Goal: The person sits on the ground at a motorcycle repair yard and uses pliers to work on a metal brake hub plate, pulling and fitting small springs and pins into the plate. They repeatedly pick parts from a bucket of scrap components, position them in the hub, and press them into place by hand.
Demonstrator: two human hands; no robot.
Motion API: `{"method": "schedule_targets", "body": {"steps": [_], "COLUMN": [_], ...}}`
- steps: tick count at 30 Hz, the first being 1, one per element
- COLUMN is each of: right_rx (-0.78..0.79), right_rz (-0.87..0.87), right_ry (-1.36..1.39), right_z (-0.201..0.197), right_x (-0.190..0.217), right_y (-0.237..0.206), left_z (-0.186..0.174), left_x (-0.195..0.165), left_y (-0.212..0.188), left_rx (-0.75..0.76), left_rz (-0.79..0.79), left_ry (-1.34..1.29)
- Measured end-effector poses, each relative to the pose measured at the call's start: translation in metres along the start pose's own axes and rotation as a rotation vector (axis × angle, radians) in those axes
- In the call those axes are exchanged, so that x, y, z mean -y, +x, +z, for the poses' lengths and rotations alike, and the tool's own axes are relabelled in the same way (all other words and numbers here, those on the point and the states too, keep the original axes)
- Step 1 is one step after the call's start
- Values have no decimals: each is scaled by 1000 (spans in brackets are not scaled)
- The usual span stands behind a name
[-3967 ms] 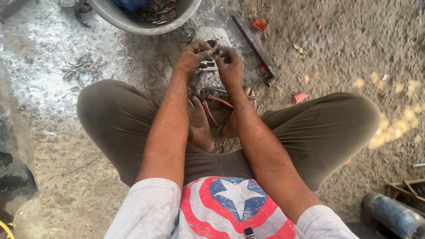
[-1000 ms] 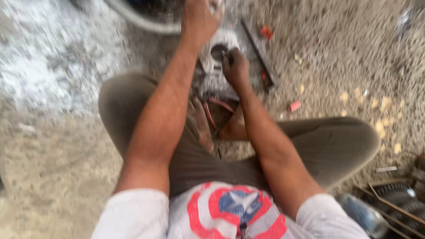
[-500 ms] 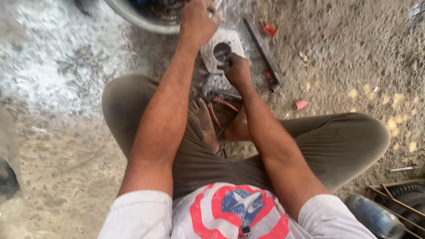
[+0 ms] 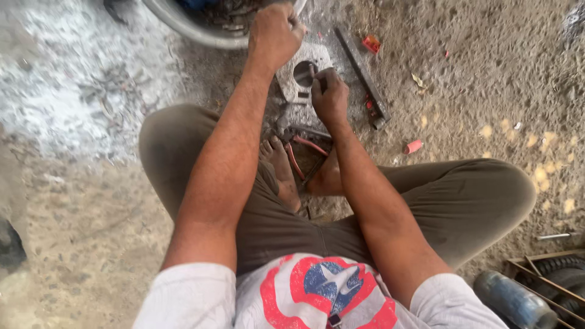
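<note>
Both hands work — our left hand (image 4: 275, 33) fists a small tool, our right hand (image 4: 329, 97) pins the metal plate (image 4: 298, 76). We keep that plate flat on the ground (image 4: 475, 79) — firm pressure, short strokes.

A dark metal bar (image 4: 364, 78), red scraps (image 4: 414, 146) and a blue bottle (image 4: 515, 301) lie on dirt.

No pkgs, labels, signs or screens in view, just dirt ground, metal parts.
</note>
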State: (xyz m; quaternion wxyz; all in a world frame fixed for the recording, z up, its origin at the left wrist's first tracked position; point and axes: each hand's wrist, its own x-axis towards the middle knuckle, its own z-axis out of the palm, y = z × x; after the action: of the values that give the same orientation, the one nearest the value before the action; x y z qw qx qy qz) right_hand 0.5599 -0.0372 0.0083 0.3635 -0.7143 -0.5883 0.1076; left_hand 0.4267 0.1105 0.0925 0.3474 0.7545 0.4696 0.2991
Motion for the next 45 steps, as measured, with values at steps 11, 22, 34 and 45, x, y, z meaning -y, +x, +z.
{"method": "schedule_targets", "body": {"steps": [11, 22, 34, 45], "right_rx": [0, -76, 77, 121], "right_rz": [213, 382, 372, 222], "right_ry": [76, 900, 544, 112], "right_z": [-1, -8, -31, 5], "right_x": [-4, 0, 7, -18], "right_y": [4, 34, 43, 7], "left_z": [12, 17, 21, 15], "left_x": [13, 15, 9, 14], "left_y": [1, -2, -12, -3], "left_rx": [148, 488, 516, 336], "left_rz": [-21, -198, 117, 21], "left_ry": [43, -244, 197, 300]}}
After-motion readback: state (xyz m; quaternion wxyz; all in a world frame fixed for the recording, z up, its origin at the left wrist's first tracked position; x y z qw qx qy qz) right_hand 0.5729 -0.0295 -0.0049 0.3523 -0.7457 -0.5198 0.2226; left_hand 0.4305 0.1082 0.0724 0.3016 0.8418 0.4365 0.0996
